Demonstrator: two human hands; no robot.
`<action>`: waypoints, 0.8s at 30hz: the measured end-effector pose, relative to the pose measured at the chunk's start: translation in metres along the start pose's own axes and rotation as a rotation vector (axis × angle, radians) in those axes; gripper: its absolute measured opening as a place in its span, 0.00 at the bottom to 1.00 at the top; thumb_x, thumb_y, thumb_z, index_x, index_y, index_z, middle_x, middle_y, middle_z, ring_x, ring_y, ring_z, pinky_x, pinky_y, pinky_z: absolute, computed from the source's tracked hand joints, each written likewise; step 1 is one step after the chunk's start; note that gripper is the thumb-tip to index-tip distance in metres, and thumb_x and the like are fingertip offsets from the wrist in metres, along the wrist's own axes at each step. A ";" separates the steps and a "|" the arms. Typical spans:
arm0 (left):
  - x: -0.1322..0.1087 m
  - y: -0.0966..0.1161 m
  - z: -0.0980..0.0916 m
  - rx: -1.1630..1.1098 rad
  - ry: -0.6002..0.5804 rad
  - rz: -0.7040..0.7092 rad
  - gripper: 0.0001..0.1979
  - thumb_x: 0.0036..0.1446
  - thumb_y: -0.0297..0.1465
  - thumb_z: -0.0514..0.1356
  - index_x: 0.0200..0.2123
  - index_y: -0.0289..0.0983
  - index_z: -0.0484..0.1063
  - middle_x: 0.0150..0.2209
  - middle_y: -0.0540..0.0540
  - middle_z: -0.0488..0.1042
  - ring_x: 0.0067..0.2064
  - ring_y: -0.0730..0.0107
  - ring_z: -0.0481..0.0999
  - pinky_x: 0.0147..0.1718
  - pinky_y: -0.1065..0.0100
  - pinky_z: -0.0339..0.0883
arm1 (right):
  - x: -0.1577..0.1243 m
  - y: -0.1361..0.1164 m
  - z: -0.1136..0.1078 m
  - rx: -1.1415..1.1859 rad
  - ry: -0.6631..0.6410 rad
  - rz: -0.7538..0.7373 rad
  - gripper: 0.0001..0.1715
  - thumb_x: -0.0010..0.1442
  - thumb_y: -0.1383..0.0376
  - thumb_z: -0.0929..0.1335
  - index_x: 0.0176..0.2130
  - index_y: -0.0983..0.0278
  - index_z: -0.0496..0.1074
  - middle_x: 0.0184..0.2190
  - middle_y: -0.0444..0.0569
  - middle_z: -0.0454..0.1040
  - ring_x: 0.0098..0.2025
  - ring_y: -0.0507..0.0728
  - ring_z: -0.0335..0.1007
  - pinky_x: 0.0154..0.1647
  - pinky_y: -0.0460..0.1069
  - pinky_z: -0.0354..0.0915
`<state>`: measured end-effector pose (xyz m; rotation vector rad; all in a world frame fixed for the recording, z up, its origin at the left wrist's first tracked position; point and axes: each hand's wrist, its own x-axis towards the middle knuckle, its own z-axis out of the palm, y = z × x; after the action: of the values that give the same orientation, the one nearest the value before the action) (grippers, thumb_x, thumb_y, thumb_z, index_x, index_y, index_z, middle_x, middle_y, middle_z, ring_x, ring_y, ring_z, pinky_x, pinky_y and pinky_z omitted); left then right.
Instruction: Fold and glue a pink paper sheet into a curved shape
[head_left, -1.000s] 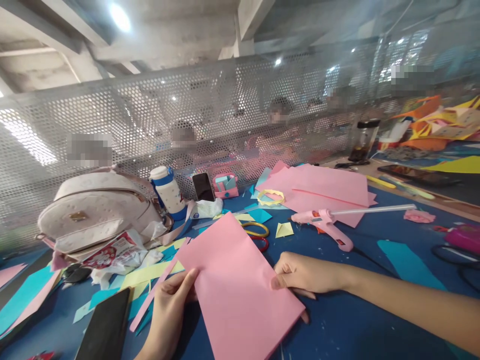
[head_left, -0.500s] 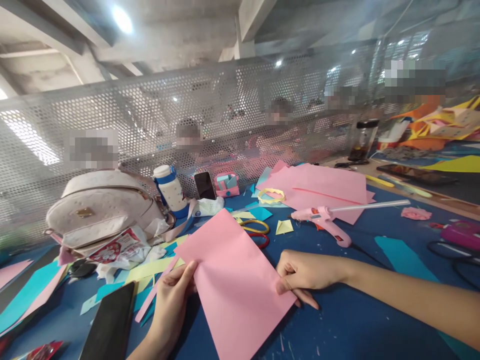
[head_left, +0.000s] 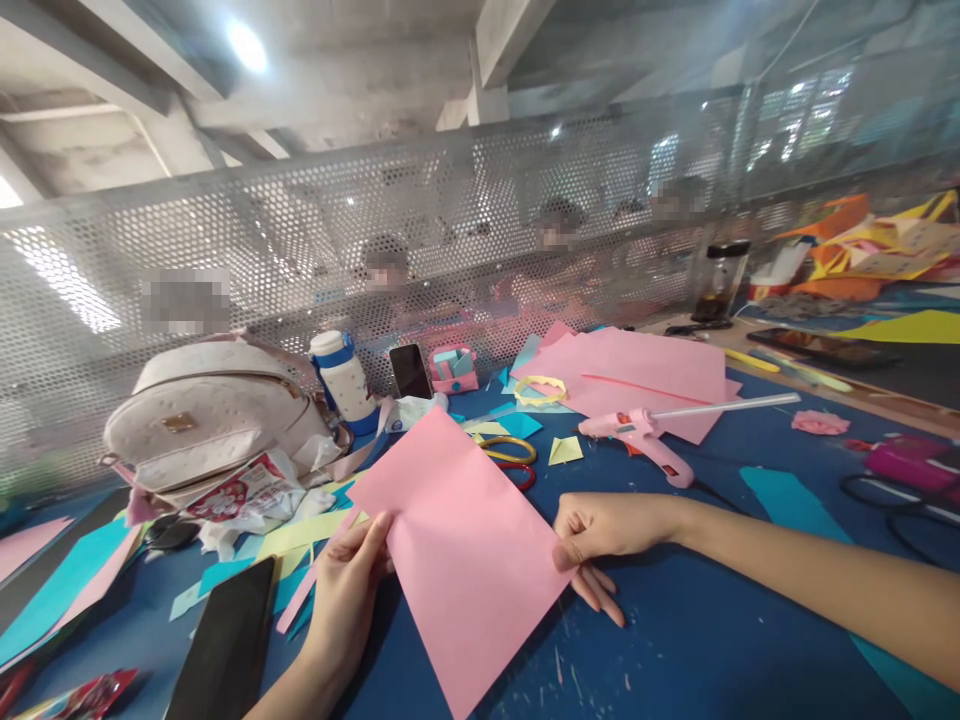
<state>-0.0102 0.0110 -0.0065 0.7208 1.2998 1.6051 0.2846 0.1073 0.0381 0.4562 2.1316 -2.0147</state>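
Note:
A pink sheet of paper (head_left: 459, 545) is held just above the blue table (head_left: 690, 660) in front of me. My left hand (head_left: 346, 600) grips its left edge, thumb on top. My right hand (head_left: 600, 535) pinches its right edge with thumb and forefinger, while the other fingers point down toward the table. Behind the sheet lie scissors (head_left: 510, 458) with yellow and red handles.
A pink glue gun (head_left: 649, 445) with a long stick lies beyond my right hand. More pink sheets (head_left: 637, 375) lie farther back. At left are a white bag (head_left: 202, 410), a bottle (head_left: 341, 380), two phones (head_left: 225, 650) and paper scraps. A perforated metal screen (head_left: 262, 250) closes the far side.
The pink sheet has turned and risen a little, its near corner swinging left. My right hand's lower fingers have come off the paper and spread downward.

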 end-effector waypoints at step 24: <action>0.004 -0.001 0.000 0.038 -0.030 0.045 0.21 0.39 0.45 0.74 0.25 0.32 0.78 0.20 0.53 0.64 0.22 0.80 0.62 0.21 0.77 0.62 | -0.003 -0.004 -0.004 -0.052 -0.161 -0.056 0.35 0.65 0.44 0.62 0.30 0.70 0.77 0.23 0.53 0.78 0.29 0.53 0.74 0.29 0.45 0.61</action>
<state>-0.0116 0.0143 -0.0082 0.8002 1.3040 1.6028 0.2869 0.1108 0.0431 0.2206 2.1156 -1.9466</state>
